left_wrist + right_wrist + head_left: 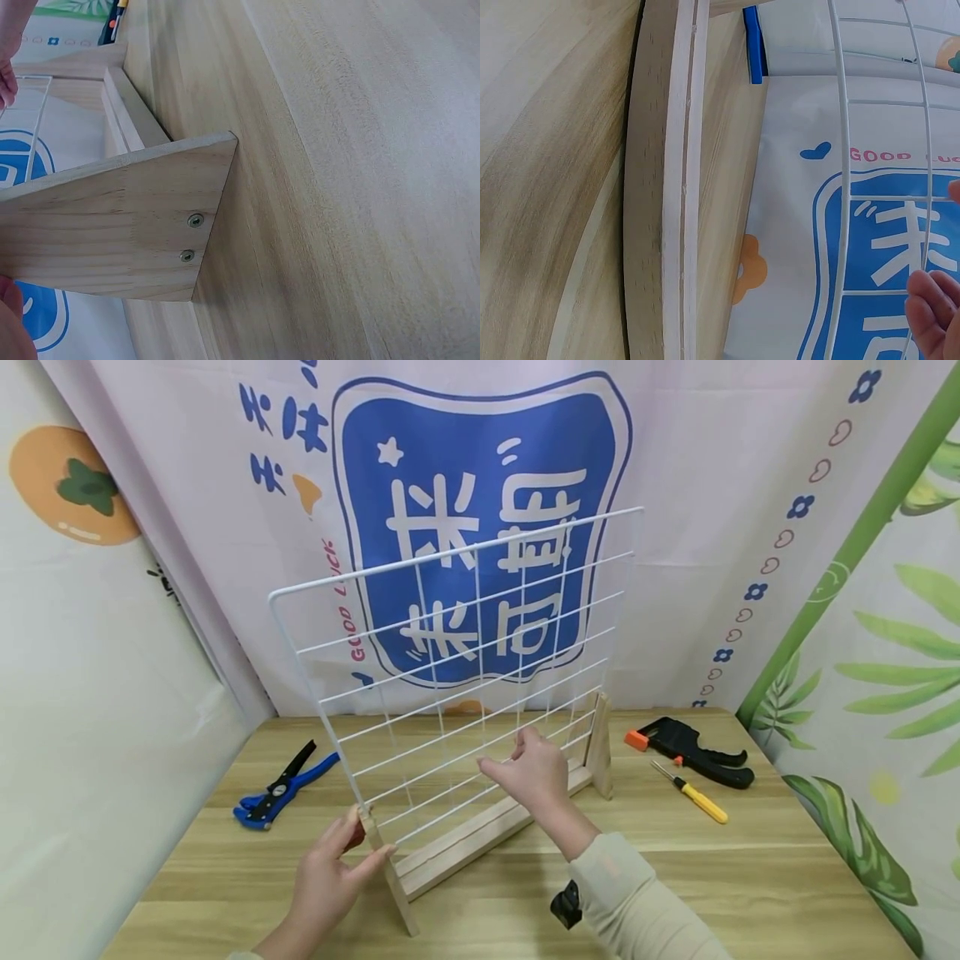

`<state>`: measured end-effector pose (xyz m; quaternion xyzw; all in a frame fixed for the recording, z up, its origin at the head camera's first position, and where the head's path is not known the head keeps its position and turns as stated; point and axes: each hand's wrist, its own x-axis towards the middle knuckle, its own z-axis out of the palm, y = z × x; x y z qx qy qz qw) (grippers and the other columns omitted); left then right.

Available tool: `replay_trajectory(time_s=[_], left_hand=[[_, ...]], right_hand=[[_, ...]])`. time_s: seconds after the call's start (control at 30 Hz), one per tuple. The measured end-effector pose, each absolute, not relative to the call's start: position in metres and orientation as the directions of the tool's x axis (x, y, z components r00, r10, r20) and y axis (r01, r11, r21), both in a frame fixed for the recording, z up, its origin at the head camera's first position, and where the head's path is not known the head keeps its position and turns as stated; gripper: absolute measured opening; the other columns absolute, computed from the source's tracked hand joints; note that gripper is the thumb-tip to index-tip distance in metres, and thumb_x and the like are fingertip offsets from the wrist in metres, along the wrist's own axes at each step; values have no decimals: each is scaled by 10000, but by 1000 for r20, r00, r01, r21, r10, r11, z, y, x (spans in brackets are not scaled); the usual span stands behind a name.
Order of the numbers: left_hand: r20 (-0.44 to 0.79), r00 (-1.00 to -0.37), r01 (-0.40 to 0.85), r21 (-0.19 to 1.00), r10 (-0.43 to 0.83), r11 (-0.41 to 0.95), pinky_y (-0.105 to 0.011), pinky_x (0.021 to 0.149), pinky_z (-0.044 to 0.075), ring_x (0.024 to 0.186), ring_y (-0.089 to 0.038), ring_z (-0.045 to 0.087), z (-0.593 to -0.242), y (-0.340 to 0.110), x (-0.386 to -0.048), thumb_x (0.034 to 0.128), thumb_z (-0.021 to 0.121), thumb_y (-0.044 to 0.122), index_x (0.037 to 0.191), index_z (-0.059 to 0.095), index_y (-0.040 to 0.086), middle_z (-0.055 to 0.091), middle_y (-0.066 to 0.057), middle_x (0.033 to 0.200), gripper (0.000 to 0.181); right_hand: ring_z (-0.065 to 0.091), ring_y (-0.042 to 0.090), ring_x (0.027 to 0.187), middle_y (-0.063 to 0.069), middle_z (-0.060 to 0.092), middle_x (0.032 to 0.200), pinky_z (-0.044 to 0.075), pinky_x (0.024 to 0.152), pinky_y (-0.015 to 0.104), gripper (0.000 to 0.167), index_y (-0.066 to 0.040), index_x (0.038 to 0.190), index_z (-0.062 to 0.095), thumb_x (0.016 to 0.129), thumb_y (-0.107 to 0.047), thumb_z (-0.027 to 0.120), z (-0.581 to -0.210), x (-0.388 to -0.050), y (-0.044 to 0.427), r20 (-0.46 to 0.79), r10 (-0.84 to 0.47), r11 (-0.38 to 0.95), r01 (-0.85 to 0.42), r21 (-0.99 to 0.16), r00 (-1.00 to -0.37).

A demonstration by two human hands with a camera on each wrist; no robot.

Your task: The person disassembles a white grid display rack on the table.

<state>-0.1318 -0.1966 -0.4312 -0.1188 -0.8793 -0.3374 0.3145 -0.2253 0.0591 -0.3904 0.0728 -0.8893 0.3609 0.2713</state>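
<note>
A white wire grid panel (375, 571) stands tilted between the two wooden side pieces of a frame. My left hand (322, 868) grips the upper end of the left side piece (395, 897), thumb on the near face. Two screw heads show on this piece (161, 225) in the left wrist view. My right hand (536, 772) pinches a wire of the grid between thumb and fingers, low and right of its middle. Below runs a grooved wooden rail (652, 187), apart from the grid's lowest wire. The right side piece (599, 756) stands at the far end.
Blue-handled pliers (279, 789) lie at the table's left. On the right are a black clamp (686, 752) with orange parts and a yellow-handled screwdriver (701, 800). A small black object (566, 903) sits near my right sleeve. A printed curtain (712, 485) hangs behind.
</note>
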Motion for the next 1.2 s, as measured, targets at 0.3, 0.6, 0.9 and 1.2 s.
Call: replay_trajectory(time_s=[0.3,0.6,0.9,1.2], left_hand=[[644,-765,432,513,1,742,-123,716,540,769,-247,662,-431,-196,-133,579,858,68,1110,622,-10,663,-76,890,587],[631,-776,423,521,-1,741,-332,658,590,763,-273,663,-432,-196,-132,591,856,81,1119,625,-4,666,-82,899,582],[644,-765,437,510,8,740,-297,651,588,761,-233,657,-431,-197,-134,587,856,74,1142,623,3,666,-64,900,606],[649,-761,439,509,5,741,-106,700,533,764,-223,660,-433,-197,-133,581,859,71,1149,625,3,669,-59,904,618]], right_hand=[[434,98,483,-33,515,550,340,413,197,463,-109,659,484,600,-458,781,-388,-225,59,532,76,729,-317,-607,-843],[442,100,495,-29,528,568,349,420,191,467,-80,682,512,599,-449,787,-384,-225,59,537,71,717,-331,-613,-841],[434,103,497,-17,532,589,343,414,191,489,-61,697,515,608,-462,780,-378,-225,59,552,66,718,-345,-605,-831],[451,107,492,-14,544,580,342,410,188,488,-51,701,528,604,-454,785,-376,-225,60,571,64,726,-354,-589,-819]])
